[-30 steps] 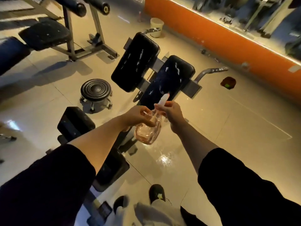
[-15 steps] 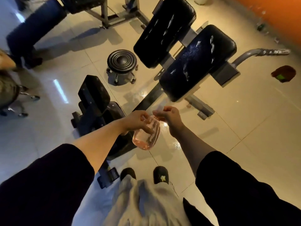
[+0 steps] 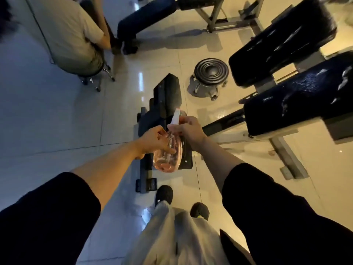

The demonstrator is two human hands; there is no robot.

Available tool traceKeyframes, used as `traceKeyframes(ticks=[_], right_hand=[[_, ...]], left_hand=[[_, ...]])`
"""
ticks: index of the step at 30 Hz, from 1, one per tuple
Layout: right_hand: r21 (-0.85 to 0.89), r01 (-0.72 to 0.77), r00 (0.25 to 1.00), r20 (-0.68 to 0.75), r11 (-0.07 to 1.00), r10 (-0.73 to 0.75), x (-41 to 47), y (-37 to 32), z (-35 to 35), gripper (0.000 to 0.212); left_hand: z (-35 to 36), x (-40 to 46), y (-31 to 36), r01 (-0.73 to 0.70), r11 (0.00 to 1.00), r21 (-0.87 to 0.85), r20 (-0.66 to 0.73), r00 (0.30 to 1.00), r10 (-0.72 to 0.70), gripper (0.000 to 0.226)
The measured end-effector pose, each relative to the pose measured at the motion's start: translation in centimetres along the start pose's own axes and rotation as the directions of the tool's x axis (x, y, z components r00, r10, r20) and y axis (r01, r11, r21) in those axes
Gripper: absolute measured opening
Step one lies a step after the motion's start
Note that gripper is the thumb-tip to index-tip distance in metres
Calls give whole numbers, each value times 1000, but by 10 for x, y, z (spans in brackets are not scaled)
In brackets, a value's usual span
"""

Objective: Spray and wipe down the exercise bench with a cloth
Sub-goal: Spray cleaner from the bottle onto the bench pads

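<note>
Obs: both hands on one spray bottle (image 3: 168, 150), clear, pink liquid in the lower part, held out in front of the body above the floor.

Left hand (image 3: 153, 140): fingers curled round the bottle's body, carrying its weight. Right hand (image 3: 189, 129): curled at the neck just under the white spray head (image 3: 175, 116); whether a finger sits on the trigger cannot be told. Nozzle points up and away from the hands.

Bench: two dark pads, near pad (image 3: 298, 98) and far pad (image 3: 282, 37), lie ahead and to the right of the right hand, well apart from the bottle. Both carry pale wet streaks and droplets. Directly beyond the hands is the machine's low dark footplate section (image 3: 166, 96).

Judgement: spraying of the pads looks done or nearly so; wiping not yet begun. No cloth is in either hand; a pale fabric (image 3: 172, 236) hangs at the waist below the hands, possibly the cloth, not certain.

Next move calls for: freeing one hand from the bottle, taking up the cloth, reaching right-forward to the wet pads.
</note>
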State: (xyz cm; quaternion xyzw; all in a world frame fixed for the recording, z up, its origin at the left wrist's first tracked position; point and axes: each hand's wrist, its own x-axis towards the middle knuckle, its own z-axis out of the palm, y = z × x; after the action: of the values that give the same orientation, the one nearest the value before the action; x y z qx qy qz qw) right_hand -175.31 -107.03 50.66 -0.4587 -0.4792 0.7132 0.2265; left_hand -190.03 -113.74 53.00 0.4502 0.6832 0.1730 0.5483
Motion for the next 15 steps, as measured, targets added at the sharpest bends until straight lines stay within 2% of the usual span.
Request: traceKeyframes(ticks=[2,4,7,12,15], right_hand=[[15,-5,1000,-9,1000,5,0,0,3,28],[39,-27,1000,7,999,27,0,-1,3,23],[-1,-43,999,33,999,43,-4,-6,-1,26],[-27,-45,999,0,999,45,-2,-15,-3,34],[-67,-21,1000,-17,998,20,5,-19,1,39]], left_hand=[[-1,-5,0,6,1000,-21,-28,1000,-7,55],[0,-7,-1,9,999,-44,-56,998,-12,55],[5,-8,0,6,997,-72,-40,999,-9,57],[3,-1,3,-11,995,-95,-30,1000,8,61],[-3,3,5,-31,996,-87,-3,1000,31,50]])
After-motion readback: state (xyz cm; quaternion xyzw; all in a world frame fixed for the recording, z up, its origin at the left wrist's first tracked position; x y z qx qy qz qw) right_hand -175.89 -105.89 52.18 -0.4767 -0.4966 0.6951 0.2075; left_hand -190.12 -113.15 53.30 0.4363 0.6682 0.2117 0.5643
